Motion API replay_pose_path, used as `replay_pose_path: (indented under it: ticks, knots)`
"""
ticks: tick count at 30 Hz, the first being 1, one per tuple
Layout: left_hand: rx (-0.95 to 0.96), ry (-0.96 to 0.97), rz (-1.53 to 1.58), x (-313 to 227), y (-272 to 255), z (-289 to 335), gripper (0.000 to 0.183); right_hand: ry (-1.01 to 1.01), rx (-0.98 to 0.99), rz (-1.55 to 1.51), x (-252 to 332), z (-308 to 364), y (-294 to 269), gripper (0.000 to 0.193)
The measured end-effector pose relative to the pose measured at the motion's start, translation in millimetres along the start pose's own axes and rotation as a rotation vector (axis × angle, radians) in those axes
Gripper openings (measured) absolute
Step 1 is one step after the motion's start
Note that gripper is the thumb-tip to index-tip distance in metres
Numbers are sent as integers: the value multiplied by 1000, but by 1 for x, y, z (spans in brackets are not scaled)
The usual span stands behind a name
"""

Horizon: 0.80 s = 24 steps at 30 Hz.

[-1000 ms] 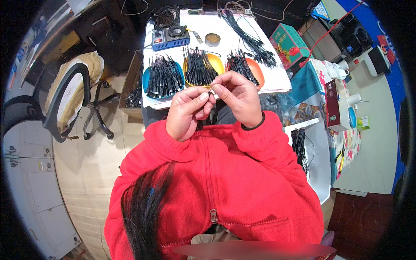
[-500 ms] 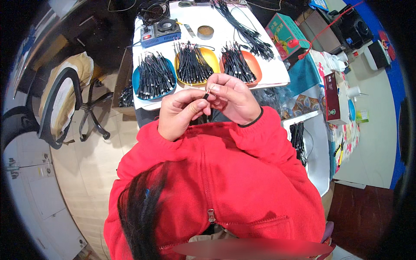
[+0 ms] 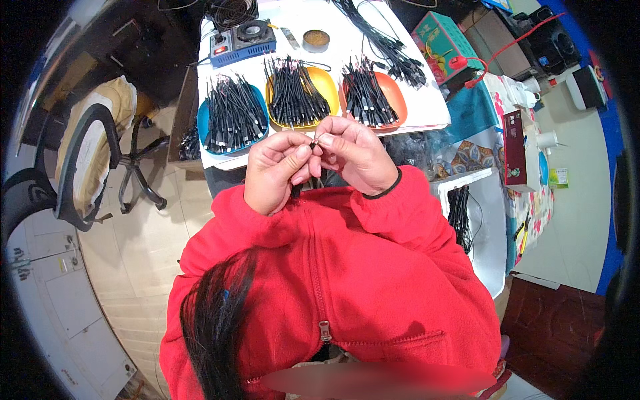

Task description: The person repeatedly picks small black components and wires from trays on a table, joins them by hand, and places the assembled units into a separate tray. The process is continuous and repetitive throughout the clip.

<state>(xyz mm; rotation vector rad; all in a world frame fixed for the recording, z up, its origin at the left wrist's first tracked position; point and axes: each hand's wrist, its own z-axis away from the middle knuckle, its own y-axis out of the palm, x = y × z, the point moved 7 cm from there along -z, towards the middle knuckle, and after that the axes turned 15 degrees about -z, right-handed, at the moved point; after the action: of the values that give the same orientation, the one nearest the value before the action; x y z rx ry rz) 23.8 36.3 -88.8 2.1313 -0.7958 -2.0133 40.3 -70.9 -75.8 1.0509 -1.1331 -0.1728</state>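
In front of my chest, my left hand (image 3: 275, 168) and my right hand (image 3: 359, 155) meet fingertip to fingertip. The left thumb and forefinger pinch a short black cable (image 3: 313, 144). At its tip, my right thumb and forefinger pinch the thin wire ends; the fingers hide most of them. Just beyond stand a blue tray (image 3: 203, 135), a yellow tray (image 3: 317, 81) and an orange tray (image 3: 393, 93). Each carries a heap of short black cables (image 3: 235, 115) with connectors at the near ends and bare wires at the far ends.
Behind the trays are a blue box-shaped heater (image 3: 243, 43), a round tin (image 3: 315, 41) with amber contents and a bundle of black cables (image 3: 390, 50). A white foam box (image 3: 492, 247) with more cables stands at my right. On the left is an office chair (image 3: 87, 160).
My fingers have closed in around the cable's tip, and less of the cable shows. Both hands stay nearly in place, while the view has shifted slightly.
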Motion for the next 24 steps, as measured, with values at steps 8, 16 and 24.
replay_pose_path:
  ticks: [8,16,24]
  knots:
    - [-19,-102,-287,9,-5,-2,14,26,-147,171,0,3,-26,12]
    - [-107,-147,-161,28,-16,-17,16,-383,-477,953,86,-10,-105,21]
    - [-174,-132,-170,34,-19,-19,16,-331,-764,1678,124,-30,-168,22]
